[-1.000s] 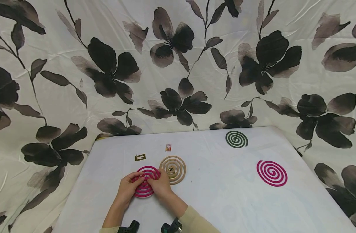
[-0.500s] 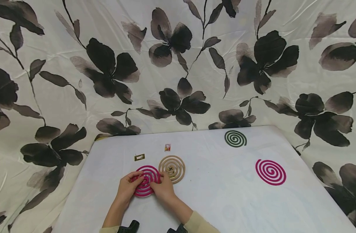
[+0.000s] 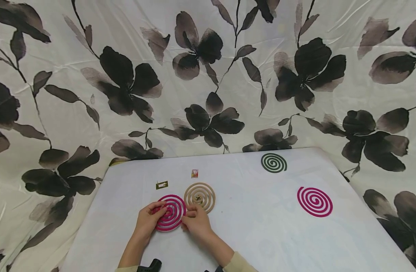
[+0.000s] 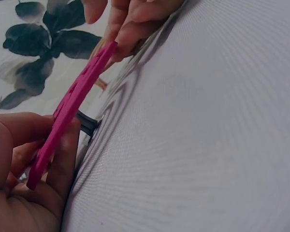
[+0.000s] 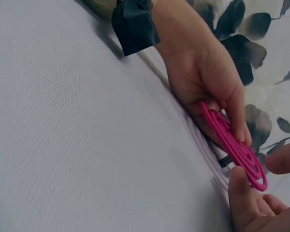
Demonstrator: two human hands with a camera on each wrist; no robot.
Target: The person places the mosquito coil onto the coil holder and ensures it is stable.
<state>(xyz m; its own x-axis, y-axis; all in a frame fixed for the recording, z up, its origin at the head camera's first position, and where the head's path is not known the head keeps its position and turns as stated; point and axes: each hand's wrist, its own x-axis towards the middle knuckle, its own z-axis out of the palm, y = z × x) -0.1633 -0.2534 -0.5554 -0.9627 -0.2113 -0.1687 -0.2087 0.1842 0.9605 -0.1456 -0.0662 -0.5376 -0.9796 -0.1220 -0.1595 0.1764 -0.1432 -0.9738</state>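
My left hand (image 3: 148, 219) pinches a pink mosquito coil (image 3: 172, 225) by its left side, thumb on top and fingers beneath. Seen edge-on in the left wrist view, the coil (image 4: 70, 108) is tilted above the white cloth. My right hand (image 3: 198, 223) is at the coil's right edge, fingertips right by the rim. In the right wrist view, this hand's thumb stands apart from the coil (image 5: 234, 147) and a finger lies close to its lower end. A small dark piece (image 4: 88, 124) shows beneath the coil.
Just beyond my right hand lies a tan coil (image 3: 208, 187) with a brass-coloured piece at its centre. A flat metal stand (image 3: 161, 185) and a small printed packet (image 3: 194, 173) lie behind. Farther right are a green coil (image 3: 274, 163) and another pink coil (image 3: 314, 202).
My right hand has drawn back from over the pink coil to its right edge, moving right and slightly down. My left hand keeps its grip in nearly the same place.
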